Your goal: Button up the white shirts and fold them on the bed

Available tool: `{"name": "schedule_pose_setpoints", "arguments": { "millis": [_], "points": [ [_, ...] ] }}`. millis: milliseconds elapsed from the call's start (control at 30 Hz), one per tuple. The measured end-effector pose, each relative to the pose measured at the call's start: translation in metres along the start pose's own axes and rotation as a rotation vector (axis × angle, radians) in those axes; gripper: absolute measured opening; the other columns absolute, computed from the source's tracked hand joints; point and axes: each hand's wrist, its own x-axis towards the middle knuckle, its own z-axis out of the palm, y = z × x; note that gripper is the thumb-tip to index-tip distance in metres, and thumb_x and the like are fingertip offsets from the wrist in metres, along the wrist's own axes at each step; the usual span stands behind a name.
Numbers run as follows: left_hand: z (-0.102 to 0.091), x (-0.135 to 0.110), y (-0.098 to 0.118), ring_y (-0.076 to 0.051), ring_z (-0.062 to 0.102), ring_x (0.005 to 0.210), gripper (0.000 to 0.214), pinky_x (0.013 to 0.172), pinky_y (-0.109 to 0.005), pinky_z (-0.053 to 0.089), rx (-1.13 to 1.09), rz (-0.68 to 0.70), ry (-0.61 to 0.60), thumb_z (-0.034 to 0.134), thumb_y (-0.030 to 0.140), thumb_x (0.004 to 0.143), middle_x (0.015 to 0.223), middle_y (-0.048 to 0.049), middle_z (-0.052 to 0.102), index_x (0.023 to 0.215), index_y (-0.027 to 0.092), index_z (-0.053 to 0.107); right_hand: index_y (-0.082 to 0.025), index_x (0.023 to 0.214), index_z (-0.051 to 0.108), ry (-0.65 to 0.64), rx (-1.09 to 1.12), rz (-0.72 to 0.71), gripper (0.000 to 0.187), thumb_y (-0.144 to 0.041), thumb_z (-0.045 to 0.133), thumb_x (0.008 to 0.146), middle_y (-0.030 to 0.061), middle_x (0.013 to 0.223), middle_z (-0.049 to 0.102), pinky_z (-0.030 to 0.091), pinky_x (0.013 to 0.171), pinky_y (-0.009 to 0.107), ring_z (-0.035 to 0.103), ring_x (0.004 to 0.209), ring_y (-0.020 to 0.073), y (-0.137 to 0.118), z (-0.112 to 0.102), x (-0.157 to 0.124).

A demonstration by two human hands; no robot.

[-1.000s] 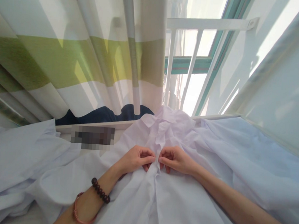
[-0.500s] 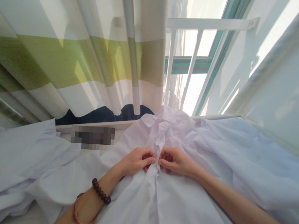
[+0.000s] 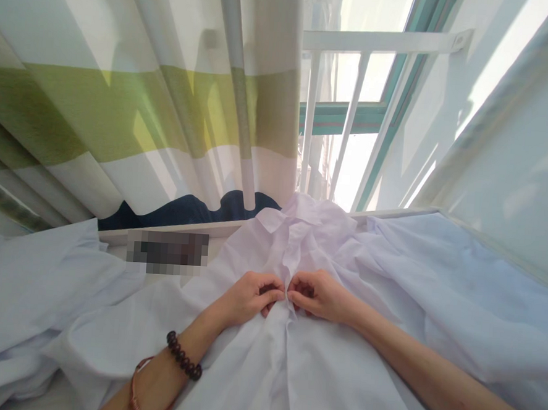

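Note:
A white shirt [image 3: 338,363] with a collar lies spread in front of me, its collar toward the window and its front opening running down the middle. My left hand [image 3: 256,295] pinches the left edge of that opening between thumb and fingers. Facing it, my right hand [image 3: 317,294] pinches the right edge, and the fingertips of both hands nearly meet. Any button between them is too small or hidden to make out. Around my left wrist are a dark bead bracelet [image 3: 184,355] and a thin reddish-brown band [image 3: 135,394].
A white curtain with a green stripe [image 3: 145,110] hangs at the back left. White railings [image 3: 348,123] stand before a teal-framed window. More white cloth [image 3: 32,283] lies at left. A blurred-out dark patch [image 3: 169,251] sits near the ledge; a pale wall [image 3: 521,177] rises at right.
My right hand has come slightly left, narrowing the gap between my fingertips. The view has shifted a little. Both hands keep their pinch on the shirt.

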Motion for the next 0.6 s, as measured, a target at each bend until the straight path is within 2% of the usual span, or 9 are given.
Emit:
{"name": "schedule_pose_setpoints", "arguments": {
  "millis": [100,200,400,600],
  "points": [
    [0.002,0.001,0.0,-0.009,0.048,0.051,0.017,0.053,-0.021,0.039,0.003,0.017,0.031,0.056,0.029,0.089,0.059,0.0048,0.052,0.084,0.014,0.063,-0.019,0.075,0.056,-0.003,0.052,0.022,0.01,-0.024,0.055,0.083,-0.0024,0.057,0.062,0.039,0.045,0.02,0.054,0.046,0.0097,0.001,0.001,-0.001],
    [0.006,0.003,0.002,-0.009,0.05,0.053,0.014,0.052,-0.02,0.04,-0.01,0.044,0.113,0.057,0.029,0.088,0.068,0.0035,0.059,0.087,0.016,0.061,-0.02,0.076,0.056,0.065,0.081,0.028,0.009,-0.024,0.054,0.084,-0.0026,0.059,0.063,0.039,0.045,0.02,0.053,0.044,0.0088,0.004,0.005,0.0],
    [0.008,0.004,0.006,-0.009,0.054,0.058,0.012,0.051,-0.019,0.043,0.072,0.108,0.239,0.062,0.026,0.082,0.08,-0.0003,0.061,0.081,0.015,0.065,-0.019,0.074,0.055,0.152,-0.01,-0.024,0.011,-0.023,0.053,0.084,-0.0027,0.059,0.062,0.038,0.047,0.02,0.05,0.046,0.0085,0.009,0.009,0.002],
    [0.008,0.003,0.011,-0.011,0.055,0.055,0.023,0.045,-0.019,0.042,0.094,0.063,0.25,0.058,0.035,0.084,0.075,-0.0005,0.061,0.074,0.015,0.064,-0.019,0.073,0.055,0.189,-0.132,-0.107,0.011,-0.022,0.053,0.083,-0.0042,0.056,0.056,0.035,0.049,0.02,0.046,0.049,0.0084,0.006,0.011,-0.001]
  ]
}}
